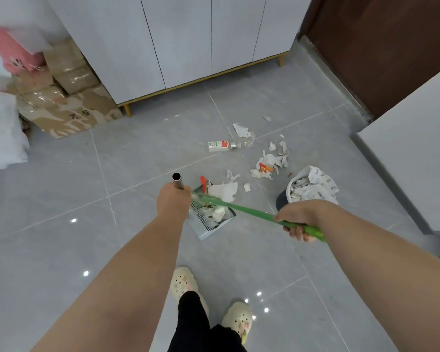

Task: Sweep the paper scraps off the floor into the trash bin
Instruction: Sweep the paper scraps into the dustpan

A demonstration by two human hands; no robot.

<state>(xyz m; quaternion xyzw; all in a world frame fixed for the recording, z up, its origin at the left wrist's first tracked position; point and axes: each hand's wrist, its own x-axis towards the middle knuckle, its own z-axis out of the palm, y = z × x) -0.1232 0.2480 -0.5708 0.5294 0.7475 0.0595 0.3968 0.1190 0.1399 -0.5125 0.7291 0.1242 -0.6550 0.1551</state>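
My left hand (173, 201) grips the metal tube handle (177, 181) of a white dustpan (208, 223) standing on the grey floor, with paper scraps in it. My right hand (298, 219) grips the green broom handle (247, 211), which slants down to the dustpan mouth. White paper scraps (268, 165) lie scattered on the tiles beyond the pan, some with orange bits. The grey trash bin (286, 196), stuffed with paper, stands to the right of the pan.
A small plastic bottle (222, 145) lies on the floor. White cabinets (178, 41) stand behind, cardboard boxes (61, 102) at the left, a white surface (414, 158) and brown door (381, 47) at the right. My shoes (186, 285) are below.
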